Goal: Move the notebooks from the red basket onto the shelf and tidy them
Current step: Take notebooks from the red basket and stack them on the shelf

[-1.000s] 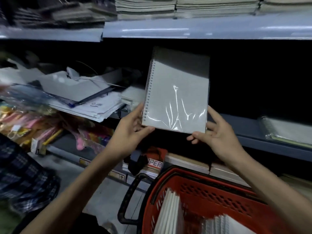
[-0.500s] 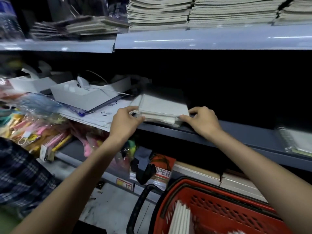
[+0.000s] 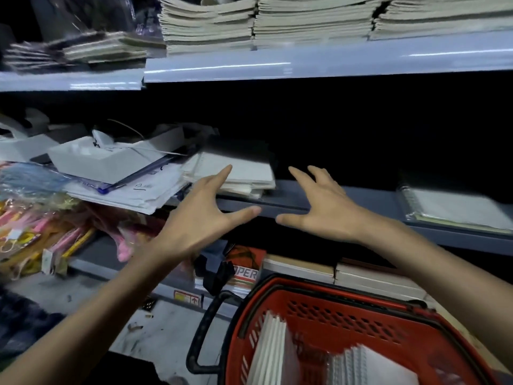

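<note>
The grey metal shelf (image 3: 291, 202) ran across the whole view, its front lip between the two hands. Above it a second shelf (image 3: 319, 65) carried tall piles of pale exercise books (image 3: 305, 20). Below, at the bottom right, stood the red basket (image 3: 361, 315) with its black handle (image 3: 205, 329) hanging to the left; spiral notebooks (image 3: 274, 354) stood on edge inside it, blurred. On the left part of the shelf lay a loose heap of papers (image 3: 133, 190) with a white open box (image 3: 105, 162) on top.

A small stack of spiral notebooks (image 3: 244, 173) lay flat on the shelf just beside that heap, the top one wrapped in clear film, its wire spine to the left. Far right on the same shelf lay another spiral notebook (image 3: 455, 207), well apart from the stack.

The left hand (image 3: 205, 218) was spread wide, fingers apart and holding nothing, its forefinger reaching over the near edge of the stack; whether it touched could not be told. The right hand (image 3: 322, 207) was likewise splayed and empty, hovering before the shelf lip just right of the stack.
</note>
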The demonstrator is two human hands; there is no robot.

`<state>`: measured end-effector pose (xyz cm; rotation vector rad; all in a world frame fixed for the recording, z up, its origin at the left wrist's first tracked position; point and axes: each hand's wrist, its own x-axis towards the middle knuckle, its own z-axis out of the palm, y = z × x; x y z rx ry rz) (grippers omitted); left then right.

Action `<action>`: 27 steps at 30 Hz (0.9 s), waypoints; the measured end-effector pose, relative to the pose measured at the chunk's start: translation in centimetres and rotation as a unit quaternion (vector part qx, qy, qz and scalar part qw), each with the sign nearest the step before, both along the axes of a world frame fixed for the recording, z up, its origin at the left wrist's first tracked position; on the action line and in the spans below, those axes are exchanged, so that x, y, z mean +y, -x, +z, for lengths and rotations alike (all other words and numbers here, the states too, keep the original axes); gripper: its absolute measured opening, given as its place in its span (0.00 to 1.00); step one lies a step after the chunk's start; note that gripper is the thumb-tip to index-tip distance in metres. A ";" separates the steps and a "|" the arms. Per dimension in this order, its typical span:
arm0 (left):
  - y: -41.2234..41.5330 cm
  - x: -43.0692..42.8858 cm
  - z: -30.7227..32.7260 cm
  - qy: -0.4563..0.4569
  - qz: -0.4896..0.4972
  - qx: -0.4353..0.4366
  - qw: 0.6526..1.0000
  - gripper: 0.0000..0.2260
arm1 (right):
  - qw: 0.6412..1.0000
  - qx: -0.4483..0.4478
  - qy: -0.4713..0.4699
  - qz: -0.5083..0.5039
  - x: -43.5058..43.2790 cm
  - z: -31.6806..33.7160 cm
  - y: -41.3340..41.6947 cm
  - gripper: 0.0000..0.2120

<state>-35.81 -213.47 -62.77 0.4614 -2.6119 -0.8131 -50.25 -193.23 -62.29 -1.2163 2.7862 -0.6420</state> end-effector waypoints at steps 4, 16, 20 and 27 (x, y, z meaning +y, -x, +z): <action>-0.1 3.3 -3.5 0.014 -0.032 -0.050 0.998 0.51 | 0.998 -0.030 -0.063 0.008 5.4 -2.7 -1.2 0.53; -0.4 9.7 -22.2 0.112 -0.140 -0.306 0.935 0.35 | 0.949 -0.169 -0.265 -0.019 17.0 -20.3 -5.4 0.45; -0.8 11.0 -24.7 0.120 -0.136 -0.376 0.909 0.28 | 0.949 -0.188 -0.252 -0.003 16.1 -21.6 -5.9 0.41; -0.9 12.0 -26.1 0.183 -0.122 -0.349 0.911 0.22 | 0.949 -0.151 -0.278 -0.003 16.7 -23.3 -6.4 0.38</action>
